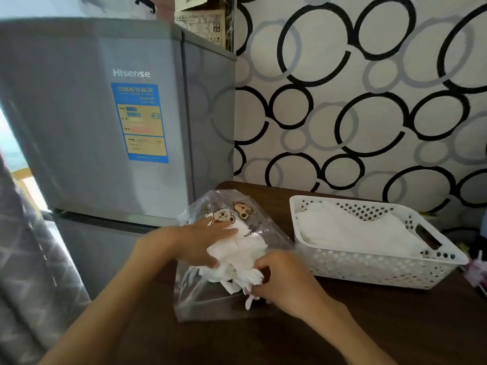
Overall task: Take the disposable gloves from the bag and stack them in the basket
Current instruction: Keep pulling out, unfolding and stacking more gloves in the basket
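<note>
— Clear plastic, that bag (pixel 232 299), printed with little cartoon bears. It lies near the left edge of the dark wooden table (pixel 342 325), its far end raised and its mouth turned toward the person.

— How much room around it?

— Bare tabletop in front and to the right of it. On the left the table ends just beside the grey fridge (pixel 92 114). The white perforated basket (pixel 374 264) sits to the right of the bag, close to it, against the wall with the black and grey ring pattern (pixel 369 88).

— And the gloves?

— A wad of white gloves (pixel 237 255) shows through the plastic inside the bag. More white gloves (pixel 350 230) already lie piled in the basket.

— What about the hands?

— The left hand (pixel 195 241) lies on top of the bag, fingers straight and spread, pressing it down over the wad. The right hand (pixel 279 277) is at the mouth of the bag, fingers curled and pinching a crumpled bit of glove (pixel 254 279) that sticks out there. Both forearms reach in from the near edge.
</note>
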Action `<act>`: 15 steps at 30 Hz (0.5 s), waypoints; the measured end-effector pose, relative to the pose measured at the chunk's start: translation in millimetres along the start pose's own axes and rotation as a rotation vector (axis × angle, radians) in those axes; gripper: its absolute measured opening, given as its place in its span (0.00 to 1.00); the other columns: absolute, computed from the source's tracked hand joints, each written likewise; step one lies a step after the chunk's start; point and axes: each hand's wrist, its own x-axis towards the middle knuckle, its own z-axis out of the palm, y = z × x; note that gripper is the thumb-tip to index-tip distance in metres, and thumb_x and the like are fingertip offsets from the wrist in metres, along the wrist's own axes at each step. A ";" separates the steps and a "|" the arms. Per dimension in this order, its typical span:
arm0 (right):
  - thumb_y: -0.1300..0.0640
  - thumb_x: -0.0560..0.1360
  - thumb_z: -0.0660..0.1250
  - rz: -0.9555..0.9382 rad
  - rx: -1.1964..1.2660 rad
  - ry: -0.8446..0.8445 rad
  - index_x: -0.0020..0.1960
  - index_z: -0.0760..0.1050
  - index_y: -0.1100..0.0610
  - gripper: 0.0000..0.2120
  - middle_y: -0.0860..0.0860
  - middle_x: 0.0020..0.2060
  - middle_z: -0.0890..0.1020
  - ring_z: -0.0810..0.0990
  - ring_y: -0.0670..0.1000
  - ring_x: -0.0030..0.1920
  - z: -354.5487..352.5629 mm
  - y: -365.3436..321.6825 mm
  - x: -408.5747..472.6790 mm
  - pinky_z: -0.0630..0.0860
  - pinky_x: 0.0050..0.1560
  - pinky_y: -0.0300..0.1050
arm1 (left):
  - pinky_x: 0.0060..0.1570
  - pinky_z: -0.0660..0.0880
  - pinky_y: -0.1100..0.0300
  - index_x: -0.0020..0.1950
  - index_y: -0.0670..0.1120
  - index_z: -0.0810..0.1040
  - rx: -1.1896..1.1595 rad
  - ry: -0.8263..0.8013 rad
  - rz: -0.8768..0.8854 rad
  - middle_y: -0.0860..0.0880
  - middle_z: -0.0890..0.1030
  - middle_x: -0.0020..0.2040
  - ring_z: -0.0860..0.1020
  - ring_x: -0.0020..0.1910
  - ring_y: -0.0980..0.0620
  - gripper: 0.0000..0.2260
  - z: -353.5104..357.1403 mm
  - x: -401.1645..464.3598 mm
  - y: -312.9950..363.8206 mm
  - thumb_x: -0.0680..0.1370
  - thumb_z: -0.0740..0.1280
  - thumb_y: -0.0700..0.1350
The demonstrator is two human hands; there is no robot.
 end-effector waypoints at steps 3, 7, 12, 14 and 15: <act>0.52 0.70 0.73 -0.019 0.002 0.047 0.44 0.82 0.49 0.03 0.44 0.37 0.82 0.77 0.40 0.37 -4.3 3.5 0.4 0.72 0.37 0.37 | 0.75 0.41 0.48 0.78 0.58 0.45 -0.068 -0.011 0.003 0.58 0.41 0.78 0.38 0.77 0.52 0.32 -7.5 11.9 -3.5 0.82 0.61 0.45; 0.50 0.70 0.74 -0.047 -0.010 0.042 0.44 0.83 0.51 0.06 0.47 0.38 0.83 0.79 0.43 0.40 -10.0 5.4 2.3 0.75 0.40 0.42 | 0.74 0.39 0.45 0.78 0.57 0.46 -0.183 -0.027 0.005 0.57 0.42 0.79 0.37 0.77 0.52 0.30 -8.1 23.4 -5.0 0.82 0.57 0.40; 0.47 0.69 0.73 0.027 -0.024 0.092 0.44 0.80 0.51 0.09 0.45 0.42 0.81 0.78 0.42 0.41 -9.6 5.3 12.2 0.77 0.44 0.42 | 0.74 0.50 0.54 0.77 0.52 0.58 -0.320 0.160 0.000 0.52 0.53 0.79 0.50 0.78 0.50 0.27 -6.8 37.7 -16.8 0.80 0.60 0.36; 0.47 0.70 0.72 0.059 -0.041 0.070 0.44 0.80 0.51 0.08 0.46 0.41 0.81 0.78 0.43 0.40 -9.0 2.6 18.8 0.78 0.44 0.44 | 0.71 0.63 0.53 0.69 0.54 0.71 -0.344 0.316 -0.001 0.51 0.67 0.73 0.64 0.72 0.49 0.24 -8.2 44.2 -19.1 0.76 0.66 0.35; 0.48 0.71 0.71 0.070 -0.029 0.040 0.44 0.80 0.51 0.07 0.47 0.41 0.82 0.79 0.44 0.40 -10.2 0.5 23.0 0.79 0.46 0.45 | 0.66 0.69 0.52 0.62 0.57 0.76 -0.342 0.400 0.002 0.54 0.72 0.68 0.70 0.67 0.51 0.23 -10.7 47.5 -18.6 0.73 0.69 0.34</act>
